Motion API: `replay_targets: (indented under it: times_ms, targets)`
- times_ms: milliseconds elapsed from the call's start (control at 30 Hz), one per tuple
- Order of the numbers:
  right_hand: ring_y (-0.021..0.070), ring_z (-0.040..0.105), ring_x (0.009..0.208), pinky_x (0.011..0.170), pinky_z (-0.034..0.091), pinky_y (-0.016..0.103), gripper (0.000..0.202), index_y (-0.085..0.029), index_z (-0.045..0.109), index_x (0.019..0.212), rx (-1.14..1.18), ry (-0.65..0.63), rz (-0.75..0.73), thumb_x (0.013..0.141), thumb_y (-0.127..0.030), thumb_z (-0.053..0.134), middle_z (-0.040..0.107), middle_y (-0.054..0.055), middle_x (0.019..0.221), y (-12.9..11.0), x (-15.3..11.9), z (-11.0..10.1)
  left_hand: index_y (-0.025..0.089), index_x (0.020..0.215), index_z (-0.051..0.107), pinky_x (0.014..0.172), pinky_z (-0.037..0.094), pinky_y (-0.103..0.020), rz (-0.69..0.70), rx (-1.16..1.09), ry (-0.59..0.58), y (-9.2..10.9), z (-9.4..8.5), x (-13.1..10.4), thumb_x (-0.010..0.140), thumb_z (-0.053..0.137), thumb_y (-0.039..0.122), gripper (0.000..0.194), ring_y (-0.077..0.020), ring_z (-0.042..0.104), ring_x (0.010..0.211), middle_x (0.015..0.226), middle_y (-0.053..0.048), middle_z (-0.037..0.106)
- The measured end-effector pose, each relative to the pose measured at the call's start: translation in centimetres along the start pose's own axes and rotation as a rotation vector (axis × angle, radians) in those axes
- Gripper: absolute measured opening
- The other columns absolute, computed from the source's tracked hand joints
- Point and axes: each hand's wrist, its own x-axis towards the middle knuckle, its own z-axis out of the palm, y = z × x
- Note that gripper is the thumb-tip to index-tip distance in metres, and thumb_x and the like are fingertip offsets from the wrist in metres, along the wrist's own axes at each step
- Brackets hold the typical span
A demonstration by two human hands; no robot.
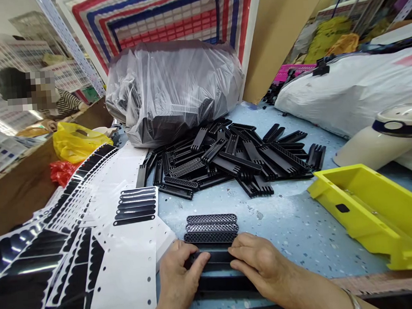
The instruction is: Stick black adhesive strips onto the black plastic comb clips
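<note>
Near the table's front edge, my left hand (pixel 181 274) and my right hand (pixel 257 261) pinch opposite ends of a smooth black strip (pixel 218 257). Just beyond it, mesh-patterned black pieces (pixel 212 227) lie side by side in a row. Another long black piece (pixel 224 283) lies closer to me, partly behind my fingers. A white sheet with black adhesive-looking strips (pixel 135 205) is up and left of my hands. Farther back spreads a pile of black plastic pieces (pixel 227 157).
More sheets of black strips (pixel 27 275) cover the left side. An open yellow bin (pixel 380 217) and a white bottle (pixel 378 142) stand right. A filled plastic bag (pixel 176 86) sits behind the pile. A person (pixel 57 101) is at far left.
</note>
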Motion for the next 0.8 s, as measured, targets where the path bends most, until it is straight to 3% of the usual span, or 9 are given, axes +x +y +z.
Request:
replay_targets:
  times_ms: [467, 800]
  targets:
    - [0.0178, 0.063, 0.086, 0.078, 0.056, 0.03, 0.022, -0.018, 0.069, 0.092, -0.03, 0.029, -0.031, 0.09, -0.003, 0.053, 0.066, 0.006, 0.094, -0.6, -0.2, -0.6, 0.023, 0.069, 0.072, 0.057, 0.047, -0.022, 0.029, -0.024, 0.056, 0.6, 0.0, 0.1, 0.081, 0.069, 0.035, 0.017, -0.0147, 0.062, 0.059, 0.064, 0.001, 0.065]
    - [0.0178, 0.064, 0.085, 0.078, 0.054, 0.029, 0.021, -0.019, 0.072, 0.096, 0.05, 0.035, -0.006, 0.092, -0.009, 0.054, 0.067, 0.005, 0.091, 0.4, -0.3, -0.1, 0.023, 0.073, 0.072, 0.058, 0.049, -0.024, 0.049, 0.011, 0.011, 0.0, 0.0, 0.1, 0.083, 0.068, 0.035, 0.017, -0.0155, 0.064, 0.062, 0.068, 0.0, 0.066]
